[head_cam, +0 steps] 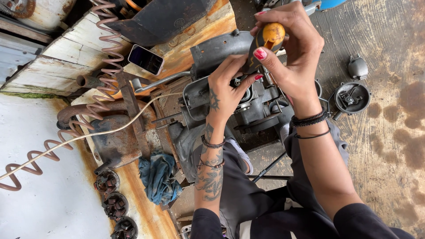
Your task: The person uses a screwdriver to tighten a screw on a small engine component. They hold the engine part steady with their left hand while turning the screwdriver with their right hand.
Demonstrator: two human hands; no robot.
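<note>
Seen from above, two forearms reach up from the bottom of the frame, over dark trousers. The left hand [226, 90], tattooed and wearing thin bracelets, rests at the centre on a grey metal engine part [248, 104], its fingertips pinching the shaft of a screwdriver [265, 42] just above the metal. The right hand [294, 48], with red nails and black wristbands, is clenched around the screwdriver's yellow handle at the upper centre, the tool pointing down into the engine part. Lower left, a crumpled blue rag [158, 177] lies on a rusty surface, with three small round metal pieces [116, 206] beside it. At right, a round metal cover [352, 98] sits on the stained floor. Farther up, a phone [146, 59] lies on a worn plank at upper left, near a pink coiled hose [106, 66].
</note>
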